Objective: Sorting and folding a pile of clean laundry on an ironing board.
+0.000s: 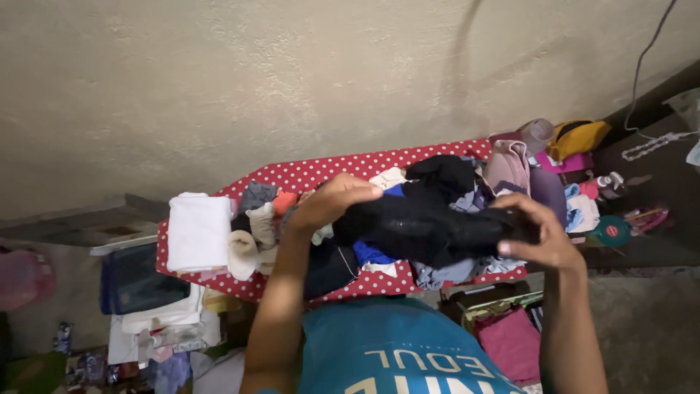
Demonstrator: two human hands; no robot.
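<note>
While clothes crowd the table (292, 175), left hand (332, 203) and right hand (536, 233) grip a black garment (430, 230).

We note that the black garment (430, 230) hides most of the clothes pile (437, 273) and much of the red dotted counter (306, 175) beneath. The left hand (332, 201) shows only its back; its fingers (364, 191) curl into the fabric. The right hand (536, 233) has its fingertips buried likewise. Both forearms run off the lower edge. The teal shirt (386, 343) is cut off there. Small items at lower left (87, 365) are too dim to identify.
</note>
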